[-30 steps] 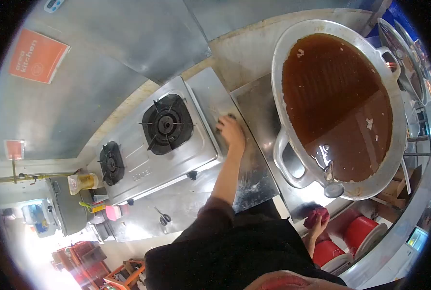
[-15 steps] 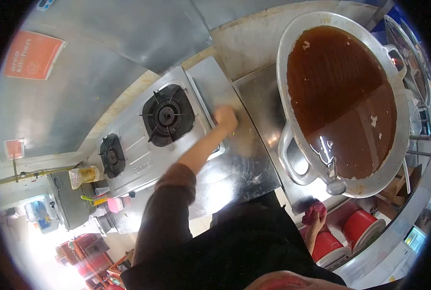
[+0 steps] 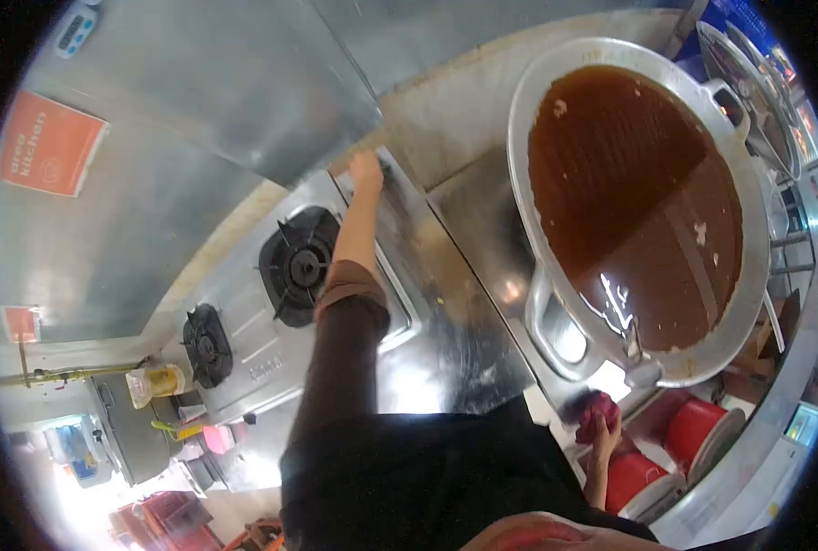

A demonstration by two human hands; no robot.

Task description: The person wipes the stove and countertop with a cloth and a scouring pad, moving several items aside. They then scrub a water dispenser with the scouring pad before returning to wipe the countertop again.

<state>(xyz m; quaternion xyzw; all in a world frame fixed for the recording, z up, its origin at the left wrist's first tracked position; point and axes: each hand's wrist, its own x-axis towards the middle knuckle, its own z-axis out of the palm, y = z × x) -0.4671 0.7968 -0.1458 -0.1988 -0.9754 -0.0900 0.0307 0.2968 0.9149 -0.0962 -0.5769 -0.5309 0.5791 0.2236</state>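
Note:
My left hand (image 3: 366, 172) reaches to the far end of the steel counter (image 3: 455, 317), close to the back wall and beside the stove (image 3: 271, 344). Its fingers are curled down against the surface; whatever they hold is hidden. A wet, brownish smear shows on the counter near that arm. Low on the right, my right hand (image 3: 604, 435) grips a crumpled dark-pink cloth (image 3: 598, 410) beside the counter's front edge. To the right stands a large two-handled metal pan (image 3: 525, 197) filled with brown liquid, with small pale bits floating in it.
The stove has two black burners, a nearer one (image 3: 304, 266) and a farther one (image 3: 207, 346). Red buckets (image 3: 698, 432) stand below on the right. Metal lids (image 3: 749, 96) lean behind the pan. A pink container (image 3: 218, 438) sits at the left.
My left hand has moved away from me along the counter, towards the back wall. The view has shifted slightly. My right hand still holds the cloth.

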